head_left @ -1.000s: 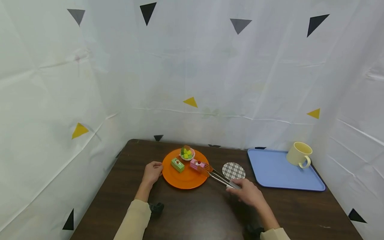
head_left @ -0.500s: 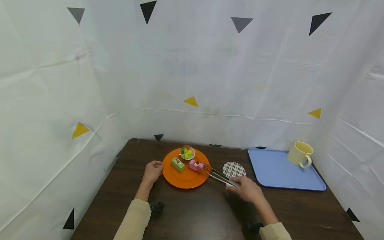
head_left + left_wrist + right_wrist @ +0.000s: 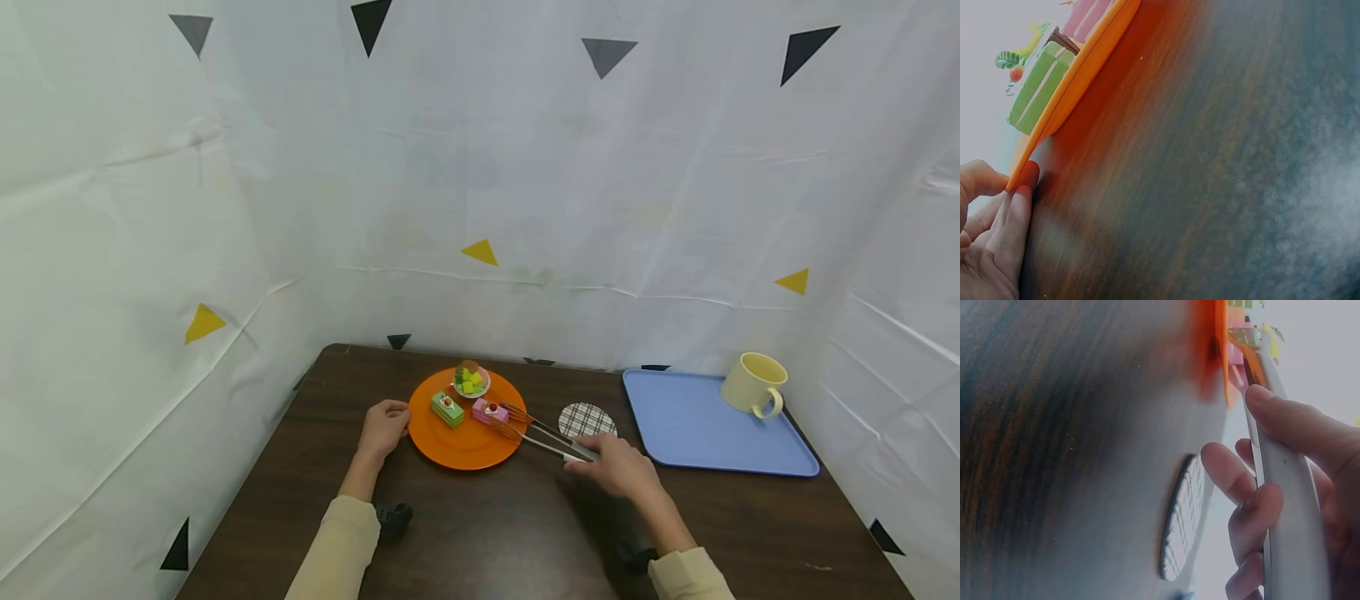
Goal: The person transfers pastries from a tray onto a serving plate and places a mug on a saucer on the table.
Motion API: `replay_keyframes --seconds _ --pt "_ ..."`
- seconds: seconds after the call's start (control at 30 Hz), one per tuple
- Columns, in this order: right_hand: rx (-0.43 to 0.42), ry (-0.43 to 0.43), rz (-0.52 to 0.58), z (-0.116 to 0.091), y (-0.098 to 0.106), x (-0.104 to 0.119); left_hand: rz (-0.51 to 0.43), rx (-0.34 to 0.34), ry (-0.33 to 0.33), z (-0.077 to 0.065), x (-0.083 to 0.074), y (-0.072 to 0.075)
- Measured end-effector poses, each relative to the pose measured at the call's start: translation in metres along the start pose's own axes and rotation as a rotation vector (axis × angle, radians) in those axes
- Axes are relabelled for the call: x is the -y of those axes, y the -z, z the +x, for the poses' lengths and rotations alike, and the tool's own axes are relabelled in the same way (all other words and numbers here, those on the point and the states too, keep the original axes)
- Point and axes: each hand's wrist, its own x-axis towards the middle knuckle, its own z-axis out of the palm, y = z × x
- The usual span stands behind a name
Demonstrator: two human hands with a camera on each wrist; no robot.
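My left hand [image 3: 383,431] pinches the left rim of an orange plate [image 3: 461,451], thumb above and fingers beneath in the left wrist view. On the plate sit a green cake slice [image 3: 447,410], a pink cake slice [image 3: 487,409] and a small bowl of salad-like toy food [image 3: 471,384]. A pair of tongs [image 3: 585,451] lies in the grip of my right hand [image 3: 617,468]. Its brown tips reach over the plate's right side, spread apart close by the pink slice. Whether they touch the slice I cannot tell.
A round checked coaster [image 3: 587,421] lies on the dark wooden table [image 3: 480,533], just beyond my right hand. At the right is a blue tray [image 3: 697,433] bearing a pale yellow mug [image 3: 744,383]. White sheets with triangles [image 3: 480,252] hang round the table.
The tong tips have spread a little farther apart. The pink slice sits slightly more to the left on the plate. My left hand keeps its hold on the rim.
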Motion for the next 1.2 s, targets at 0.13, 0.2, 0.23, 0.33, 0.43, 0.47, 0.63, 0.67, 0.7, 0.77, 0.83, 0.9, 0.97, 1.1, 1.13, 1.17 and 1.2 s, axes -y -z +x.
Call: replay_keyframes --seconds 0.13,0.2,0.23,0.33,0.43,0.47,0.63,0.67,0.7,0.77,0.83,0.9,0.97,1.1,1.13,1.17,1.2 --pt "0.0 -0.002 -0.007 -0.002 0.004 0.003 -0.002 0.005 -0.006 0.001 0.001 0.0" --pt "-0.002 -0.001 -0.005 -0.003 0.005 0.004 -0.005 0.005 -0.006 0.001 0.001 0.001" --pt "-0.004 -0.002 -0.004 -0.004 0.006 0.004 -0.005 0.004 -0.007 0.001 0.001 0.001" --pt "-0.006 -0.003 0.009 -0.005 0.007 0.004 -0.003 -0.001 -0.007 0.001 0.0 0.0" --pt "-0.007 -0.007 0.029 -0.006 0.007 0.003 0.001 -0.001 -0.006 0.001 0.0 0.0" --pt "-0.004 -0.011 0.039 -0.006 0.006 0.002 0.002 -0.001 -0.003 0.001 0.0 0.0" --pt "0.008 -0.022 0.086 -0.007 0.004 0.0 0.007 0.0 -0.001 0.0 0.0 0.0" --pt "0.008 -0.02 0.093 -0.008 0.005 0.0 0.007 0.001 -0.004 0.0 0.0 0.0" --pt "0.007 -0.019 0.1 -0.009 0.006 0.0 0.008 0.002 -0.005 0.001 0.0 0.0" --pt "0.005 -0.02 0.123 -0.011 0.007 0.001 0.007 0.003 -0.003 0.001 0.0 0.0" --pt "0.004 -0.013 0.143 -0.014 0.009 0.002 0.008 0.002 -0.004 0.002 0.0 0.001" --pt "0.006 -0.007 0.166 -0.017 0.011 0.002 0.008 0.001 -0.003 0.002 0.0 0.001" --pt "0.008 0.002 0.187 -0.02 0.013 0.002 0.008 0.002 -0.006 0.002 0.0 0.001" --pt "0.0 0.008 0.239 -0.026 0.017 0.001 0.007 0.007 -0.008 0.001 0.0 0.001" --pt "-0.006 0.003 0.252 -0.027 0.017 0.0 0.007 0.008 -0.008 0.001 0.0 0.0" --pt "-0.01 -0.007 0.272 -0.028 0.017 -0.001 0.006 0.007 -0.005 0.001 0.001 0.0" --pt "-0.018 -0.017 0.289 -0.03 0.017 -0.002 0.006 0.008 -0.005 0.002 0.001 0.001"
